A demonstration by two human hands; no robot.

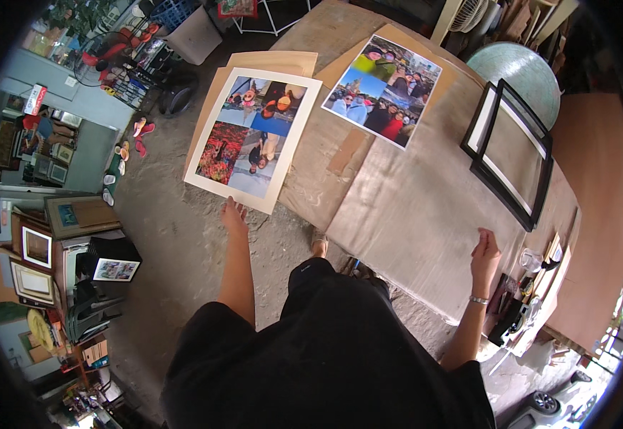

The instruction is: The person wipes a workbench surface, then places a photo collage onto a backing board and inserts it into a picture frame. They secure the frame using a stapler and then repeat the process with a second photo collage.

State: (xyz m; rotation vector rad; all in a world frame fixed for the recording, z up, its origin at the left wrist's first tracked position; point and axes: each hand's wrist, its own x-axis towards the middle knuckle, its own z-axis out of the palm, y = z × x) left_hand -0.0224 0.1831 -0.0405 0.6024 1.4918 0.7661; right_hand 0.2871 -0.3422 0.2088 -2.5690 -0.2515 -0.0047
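At the matted collage [252,136], the left hand [235,214] meets its edge, grip unclear; the right hand [485,253] hangs, fingers curled in.

Whatever is inside the curled right hand [485,250], above the near right part of the surface [404,207], is hidden. The left hand [234,214], off the left edge, is too small to show how its fingers meet the white-edged picture [274,187]. That picture hides most of the brown boards [276,61] under it. Past the far edge, the fan [469,14] is cut off on top. By the near edge, black trousers [308,279] hide most of a foot [319,248].
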